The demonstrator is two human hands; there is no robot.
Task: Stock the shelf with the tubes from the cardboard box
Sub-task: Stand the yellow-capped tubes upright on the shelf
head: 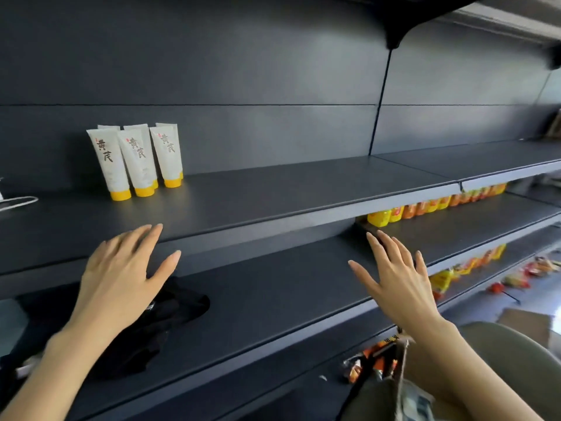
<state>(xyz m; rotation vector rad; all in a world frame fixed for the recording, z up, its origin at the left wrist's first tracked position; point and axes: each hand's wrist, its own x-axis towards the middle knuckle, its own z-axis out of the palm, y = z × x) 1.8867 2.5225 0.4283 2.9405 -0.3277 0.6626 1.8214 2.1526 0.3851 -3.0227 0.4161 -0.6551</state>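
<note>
Far left of my left hand point(121, 268), white loops point(18, 202) lie on the shelf point(303, 189), maybe a cord, too blurred to tell. Above and beyond that hand stand the tubes point(136, 159), white with yellow caps, caps down, in a tight cluster: three in front, more tops showing behind. They're apart from my fingers. My left hand is empty, fingers straight and spread, fingertips at the front lip of the same shelf. Under the wrist, a black bundle point(170, 314) sits on the next shelf down. My right hand point(394, 278) is empty too, fingers splayed wide, palm down over that lower shelf, well apart from the left hand. Just beyond its fingertips starts a row of yellow and orange bottles point(425, 208), running off to the right. Right of and below the hand, bright snack packets point(473, 268) on the lower levels. Under my right forearm, a cardboard edge point(405, 357) with orange packs point(373, 357) beside it. Far right, flat cardboard point(528, 326) on the floor.
</note>
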